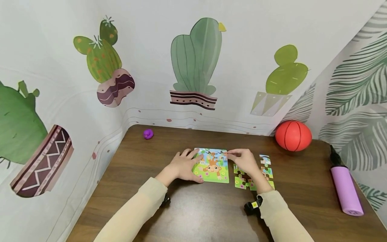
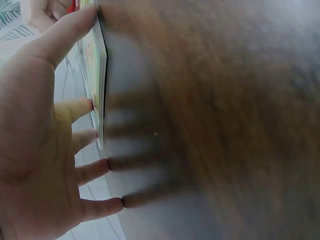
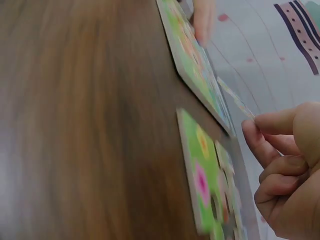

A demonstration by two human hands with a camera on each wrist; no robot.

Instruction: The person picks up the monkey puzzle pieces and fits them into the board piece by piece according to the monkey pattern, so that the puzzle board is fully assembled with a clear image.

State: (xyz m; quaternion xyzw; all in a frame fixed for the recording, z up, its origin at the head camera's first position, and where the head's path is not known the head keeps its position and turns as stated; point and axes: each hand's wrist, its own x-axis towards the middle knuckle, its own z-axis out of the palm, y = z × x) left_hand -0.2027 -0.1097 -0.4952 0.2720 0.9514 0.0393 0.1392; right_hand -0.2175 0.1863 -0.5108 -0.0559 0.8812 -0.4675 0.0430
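A square puzzle board [image 1: 211,175] printed with a cartoon monkey lies flat on the brown table. My left hand [image 1: 182,167] has its fingers spread at the board's left side. In the left wrist view, the thumb [image 2: 70,32] and two fingertips touch the board while the other two fingers reach the tabletop. My right hand [image 1: 245,160] is at the board's upper right corner. Between thumb and forefinger it pinches a thin puzzle piece [image 3: 236,98], tilted above the board in the right wrist view. The picture on that piece is hard to make out.
Several loose puzzle pieces [image 1: 240,182] lie right of the board, partly hidden under the right forearm. A purple rubber duck [image 1: 148,134] sits at the back left. A red ball [image 1: 293,135] stands at the back right, and a lilac hand pump [image 1: 346,191] lies on the right.
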